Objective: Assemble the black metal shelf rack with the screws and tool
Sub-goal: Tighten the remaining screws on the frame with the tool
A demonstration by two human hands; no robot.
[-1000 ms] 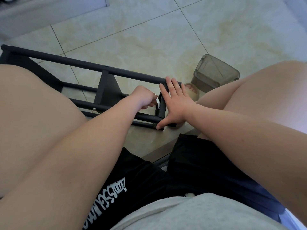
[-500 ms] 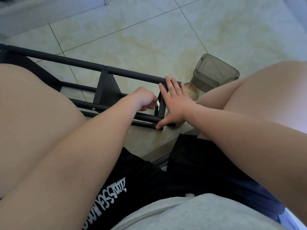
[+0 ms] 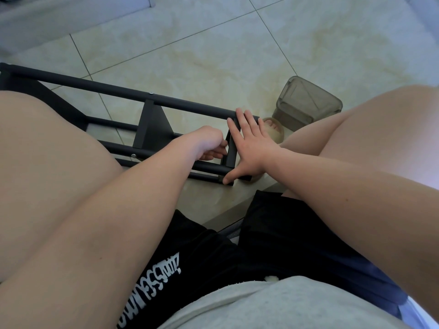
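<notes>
The right hand [image 3: 251,148] lies flat at mid-frame, fingers straight and spread, pressing the end bar of the black rack [image 3: 118,90]. Just left of it, inside the frame, the left hand [image 3: 209,143] is curled; whether it holds anything cannot be told. The rack lies on the tiled floor [image 3: 237,55], running toward the upper left, where a thigh hides part of it. A smoky plastic box [image 3: 308,103] stands right of centre, its contents unclear.

The black tube-framed rack [image 3: 152,131] lies on its side, two silver screws [image 3: 133,155] seated in its rails.
</notes>
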